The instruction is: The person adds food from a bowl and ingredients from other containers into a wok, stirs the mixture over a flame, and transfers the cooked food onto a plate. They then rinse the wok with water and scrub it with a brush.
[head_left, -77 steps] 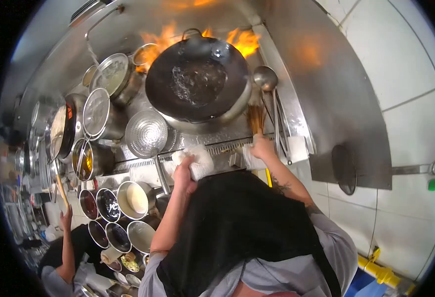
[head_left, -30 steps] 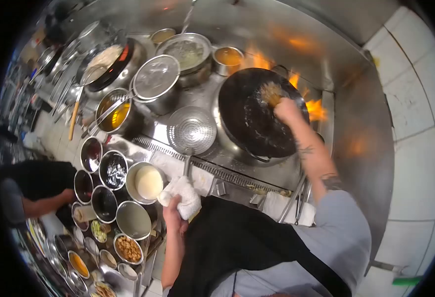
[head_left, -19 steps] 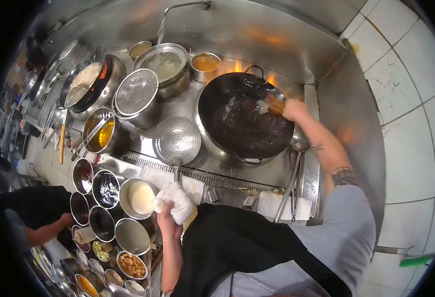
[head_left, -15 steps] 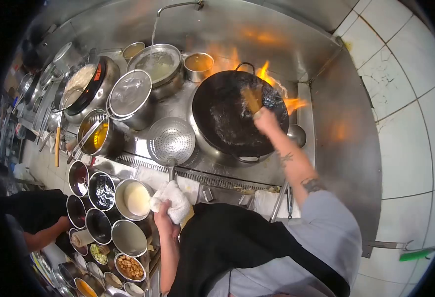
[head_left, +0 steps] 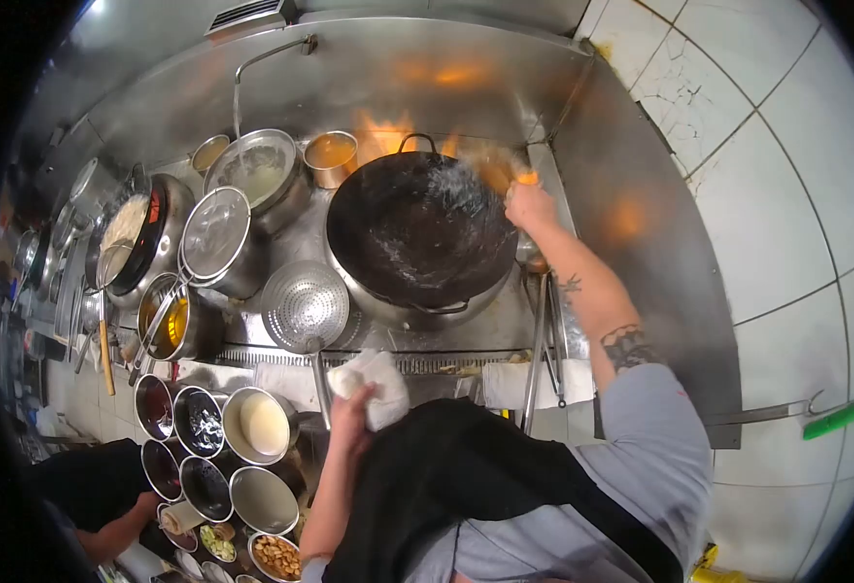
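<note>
A large black wok (head_left: 417,233) sits on the burner with a wet sheen and a patch of water or steam near its upper right. At its right rim my right hand (head_left: 530,204) is closed round a brush (head_left: 497,173) whose bristles are blurred. My left hand (head_left: 353,413) grips a folded white cloth (head_left: 374,387) below the wok, close to the handle of a perforated ladle (head_left: 306,306).
Flames (head_left: 383,138) rise behind the wok. Left of it stand a steel pot with a strainer (head_left: 215,233), an oil pot (head_left: 179,325) and several sauce containers (head_left: 260,428). Long-handled ladles (head_left: 537,340) lie at the right. Another person's arm (head_left: 121,530) shows at lower left.
My right hand has moved with the brush from inside the wok to its right rim. The flames at the wok's right are gone from sight. The whole view has shifted.
</note>
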The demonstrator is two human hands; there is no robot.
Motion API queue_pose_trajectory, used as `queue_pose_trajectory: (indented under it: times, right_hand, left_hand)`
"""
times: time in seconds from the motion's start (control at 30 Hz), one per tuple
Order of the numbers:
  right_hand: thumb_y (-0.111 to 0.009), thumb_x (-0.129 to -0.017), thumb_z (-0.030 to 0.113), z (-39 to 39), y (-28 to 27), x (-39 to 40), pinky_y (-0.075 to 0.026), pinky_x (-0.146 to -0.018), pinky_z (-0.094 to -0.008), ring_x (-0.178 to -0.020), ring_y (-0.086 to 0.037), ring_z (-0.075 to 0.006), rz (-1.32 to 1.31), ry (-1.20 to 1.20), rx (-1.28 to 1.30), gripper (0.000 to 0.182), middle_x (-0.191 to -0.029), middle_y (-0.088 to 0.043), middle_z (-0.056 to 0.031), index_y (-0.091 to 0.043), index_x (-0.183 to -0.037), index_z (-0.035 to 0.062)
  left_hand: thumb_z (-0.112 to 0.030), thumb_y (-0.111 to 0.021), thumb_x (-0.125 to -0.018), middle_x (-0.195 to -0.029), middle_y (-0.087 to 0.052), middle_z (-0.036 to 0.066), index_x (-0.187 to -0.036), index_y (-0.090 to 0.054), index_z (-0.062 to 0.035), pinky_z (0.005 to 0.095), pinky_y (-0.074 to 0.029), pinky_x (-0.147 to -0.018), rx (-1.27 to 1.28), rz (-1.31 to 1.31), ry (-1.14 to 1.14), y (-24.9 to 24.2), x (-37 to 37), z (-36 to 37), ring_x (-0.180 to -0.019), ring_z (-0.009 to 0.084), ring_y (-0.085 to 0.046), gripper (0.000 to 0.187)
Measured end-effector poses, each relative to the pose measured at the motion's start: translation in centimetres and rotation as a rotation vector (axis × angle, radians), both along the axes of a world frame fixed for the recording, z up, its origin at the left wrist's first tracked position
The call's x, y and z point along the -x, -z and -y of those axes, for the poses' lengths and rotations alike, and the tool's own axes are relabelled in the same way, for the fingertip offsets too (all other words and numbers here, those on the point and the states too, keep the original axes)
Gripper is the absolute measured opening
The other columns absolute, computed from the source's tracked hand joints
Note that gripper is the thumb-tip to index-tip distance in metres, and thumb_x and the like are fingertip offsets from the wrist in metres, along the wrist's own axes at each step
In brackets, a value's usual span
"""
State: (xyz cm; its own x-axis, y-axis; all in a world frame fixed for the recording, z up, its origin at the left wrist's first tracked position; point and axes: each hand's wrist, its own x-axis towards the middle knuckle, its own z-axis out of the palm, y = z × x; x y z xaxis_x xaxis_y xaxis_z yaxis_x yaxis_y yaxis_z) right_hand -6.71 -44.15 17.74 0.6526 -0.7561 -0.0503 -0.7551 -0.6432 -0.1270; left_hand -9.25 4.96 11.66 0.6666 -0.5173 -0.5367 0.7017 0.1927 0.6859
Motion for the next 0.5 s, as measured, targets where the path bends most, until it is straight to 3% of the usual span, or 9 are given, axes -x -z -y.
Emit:
queue_pose_trajectory:
  times: [0.07,0.2,0.27,0.33,0.5]
  right_hand:
    - [-0.071,-0.081,0.034,0.4,2.0,0.4,-0.050,-0.093,-0.0419,-0.111,-0.062,-0.0347,0.478,0.071,0.051,0.051,-0.119,-0.067,-0.0173,-0.064,-0.123,0.0068]
    - [-0.072,-0.084,0.030,-1.8,2.7,6.3,-0.049,-0.095,-0.0388,-0.112,-0.063,-0.0344,0.779,0.027,-0.153,0.049,-0.119,-0.066,-0.0206,-0.063,-0.124,0.0039]
    - [-0.073,-0.086,0.026,-3.7,4.8,10.5,-0.049,-0.095,-0.0358,-0.111,-0.064,-0.0298,0.911,0.026,-0.270,0.050,-0.119,-0.066,-0.0206,-0.061,-0.126,-0.0007]
    - [-0.072,-0.087,0.021,-7.9,5.1,15.3,-0.049,-0.094,-0.0335,-0.109,-0.064,-0.0245,1.073,0.072,-0.451,0.049,-0.119,-0.067,-0.0198,-0.058,-0.127,-0.0043]
    - [-0.072,-0.087,0.015,-18.9,4.8,26.7,-0.051,-0.087,-0.0307,-0.100,-0.065,-0.0187,1.041,0.313,-0.510,0.049,-0.110,-0.068,-0.0161,-0.057,-0.128,-0.0074]
  left_hand:
    - [-0.011,-0.064,-0.088,-0.105,-0.061,0.009,-0.120,-0.054,-0.0049,0.0417,-0.054,-0.083,-0.078,0.059,0.071,0.0,0.1,2.7,-0.095,0.0253,-0.063,0.034]
    - [-0.025,-0.058,-0.094,-0.108,-0.064,0.012,-0.120,-0.056,-0.0037,0.0447,-0.054,-0.085,0.038,-0.106,0.156,2.0,-1.7,8.5,-0.095,0.0277,-0.066,0.034]
    - [-0.034,-0.054,-0.098,-0.111,-0.064,0.014,-0.122,-0.053,-0.0033,0.0487,-0.052,-0.091,0.079,-0.229,0.175,2.2,-3.2,11.5,-0.099,0.0301,-0.065,0.040]
    - [-0.035,-0.052,-0.098,-0.115,-0.061,0.014,-0.125,-0.049,-0.0029,0.0487,-0.052,-0.092,0.146,-0.252,0.145,1.6,-3.7,13.8,-0.103,0.0302,-0.064,0.042]
    - [-0.032,-0.056,-0.096,-0.115,-0.059,0.017,-0.125,-0.046,-0.0013,0.0508,-0.051,-0.093,0.028,-0.284,0.188,2.4,-4.4,17.1,-0.105,0.0343,-0.062,0.043]
